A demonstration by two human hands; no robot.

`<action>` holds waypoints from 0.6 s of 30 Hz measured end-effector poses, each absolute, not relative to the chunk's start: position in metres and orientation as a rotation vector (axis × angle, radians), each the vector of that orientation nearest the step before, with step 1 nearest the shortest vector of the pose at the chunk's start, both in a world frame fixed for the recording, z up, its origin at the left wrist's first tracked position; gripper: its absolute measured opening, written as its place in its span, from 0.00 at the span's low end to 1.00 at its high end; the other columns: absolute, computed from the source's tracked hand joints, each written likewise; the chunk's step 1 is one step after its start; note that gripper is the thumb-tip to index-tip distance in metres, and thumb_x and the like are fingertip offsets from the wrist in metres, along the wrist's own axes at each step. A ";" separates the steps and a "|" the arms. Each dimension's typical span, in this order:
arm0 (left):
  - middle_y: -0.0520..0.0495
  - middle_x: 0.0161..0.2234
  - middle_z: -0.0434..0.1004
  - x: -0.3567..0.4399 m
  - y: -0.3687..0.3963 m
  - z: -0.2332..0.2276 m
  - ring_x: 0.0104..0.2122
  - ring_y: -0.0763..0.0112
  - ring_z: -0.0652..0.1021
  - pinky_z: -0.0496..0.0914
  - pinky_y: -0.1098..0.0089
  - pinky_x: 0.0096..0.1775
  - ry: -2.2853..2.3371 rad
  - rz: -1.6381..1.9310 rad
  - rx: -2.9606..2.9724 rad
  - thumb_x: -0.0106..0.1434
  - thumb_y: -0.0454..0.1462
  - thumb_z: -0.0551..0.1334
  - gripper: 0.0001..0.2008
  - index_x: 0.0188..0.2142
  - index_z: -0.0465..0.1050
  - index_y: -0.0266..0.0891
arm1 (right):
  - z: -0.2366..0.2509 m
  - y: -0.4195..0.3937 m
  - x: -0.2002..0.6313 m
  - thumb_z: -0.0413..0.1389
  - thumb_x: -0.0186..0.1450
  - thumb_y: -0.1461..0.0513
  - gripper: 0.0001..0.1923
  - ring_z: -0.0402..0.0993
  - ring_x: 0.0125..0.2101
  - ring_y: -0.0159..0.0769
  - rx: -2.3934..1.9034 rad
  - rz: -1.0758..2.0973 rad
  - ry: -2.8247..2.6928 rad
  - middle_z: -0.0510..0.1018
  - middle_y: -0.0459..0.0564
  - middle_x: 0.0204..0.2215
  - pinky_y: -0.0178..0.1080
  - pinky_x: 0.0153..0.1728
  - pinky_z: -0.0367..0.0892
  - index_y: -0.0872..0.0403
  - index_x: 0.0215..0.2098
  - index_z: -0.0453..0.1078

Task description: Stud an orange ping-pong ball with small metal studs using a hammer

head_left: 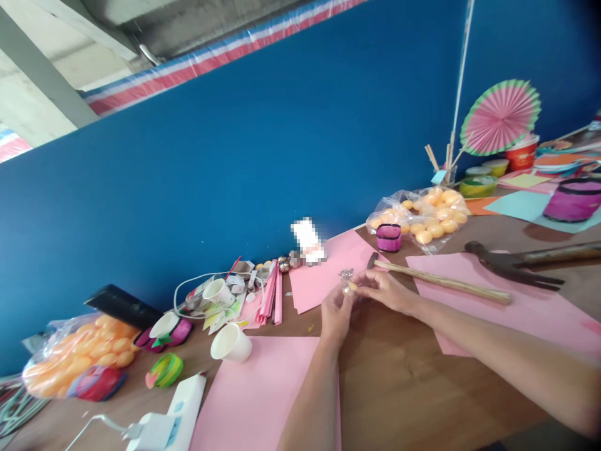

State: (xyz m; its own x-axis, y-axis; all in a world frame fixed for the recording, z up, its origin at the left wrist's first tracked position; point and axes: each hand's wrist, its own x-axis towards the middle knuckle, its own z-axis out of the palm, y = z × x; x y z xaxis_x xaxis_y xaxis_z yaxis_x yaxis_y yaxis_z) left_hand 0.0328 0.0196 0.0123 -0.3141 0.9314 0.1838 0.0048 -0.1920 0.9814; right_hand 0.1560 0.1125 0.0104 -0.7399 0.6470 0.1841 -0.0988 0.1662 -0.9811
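Pinching a small silvery, crinkled ornament between fingertips, the left hand and right hand meet above the brown wood-grain surface; fingers of both are closed on it. Just behind the hands lie flat matte pink paper sheets and a slender pale wooden stick. A clear crinkly plastic bag of smooth orange egg shapes sits beyond, and a white paper cup lies tipped at left.
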 end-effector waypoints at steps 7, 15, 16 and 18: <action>0.43 0.45 0.74 0.030 0.022 0.006 0.46 0.62 0.73 0.68 0.61 0.47 1.314 1.604 1.159 0.58 0.41 0.59 0.16 0.45 0.70 0.39 | 0.010 0.110 0.157 0.56 0.57 0.55 0.14 0.72 0.36 0.37 -0.477 1.413 -1.976 0.75 0.50 0.35 0.40 0.38 0.69 0.55 0.38 0.68; 0.42 0.42 0.74 0.030 0.019 0.008 0.43 0.64 0.74 0.69 0.63 0.45 1.228 1.684 1.054 0.53 0.39 0.64 0.19 0.44 0.66 0.37 | 0.013 0.107 0.156 0.53 0.60 0.54 0.14 0.73 0.36 0.37 -0.479 1.367 -1.977 0.75 0.50 0.36 0.38 0.36 0.69 0.54 0.40 0.67; 0.42 0.42 0.74 0.030 0.018 0.009 0.43 0.64 0.74 0.69 0.64 0.44 1.227 1.682 1.055 0.53 0.38 0.64 0.18 0.44 0.66 0.36 | 0.013 0.107 0.156 0.52 0.60 0.54 0.14 0.73 0.36 0.37 -0.481 1.355 -1.991 0.75 0.50 0.36 0.38 0.36 0.69 0.54 0.40 0.67; 0.42 0.42 0.74 0.031 0.017 0.012 0.43 0.64 0.74 0.69 0.64 0.44 1.224 1.677 1.054 0.54 0.39 0.63 0.18 0.44 0.67 0.36 | 0.014 0.108 0.158 0.51 0.62 0.55 0.13 0.73 0.36 0.36 -0.493 1.259 -2.054 0.75 0.50 0.36 0.38 0.36 0.69 0.54 0.40 0.67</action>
